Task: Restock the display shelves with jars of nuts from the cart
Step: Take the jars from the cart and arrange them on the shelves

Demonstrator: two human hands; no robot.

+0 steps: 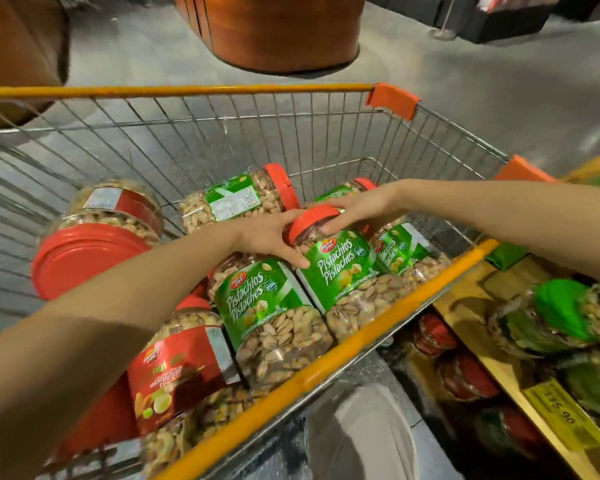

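A wire cart (388, 327) with orange rims holds several clear jars of nuts with red lids. Both my hands are on one green-labelled pistachio jar (347, 275) lying tilted near the cart's right side. My left hand (274, 237) grips its left side just below the red lid (312, 218). My right hand (357, 209) curls over the lid from the far side. Another pistachio jar (271, 317) lies next to it on the left. The display shelf (520, 386) with jars stands at the lower right.
Red-labelled mixed-nut jars (174, 368) and a large jar (94, 237) lie in the cart's left part. A yellow price tag (561, 414) hangs on the shelf edge. A round wooden stand (281, 32) rises beyond the cart on grey floor.
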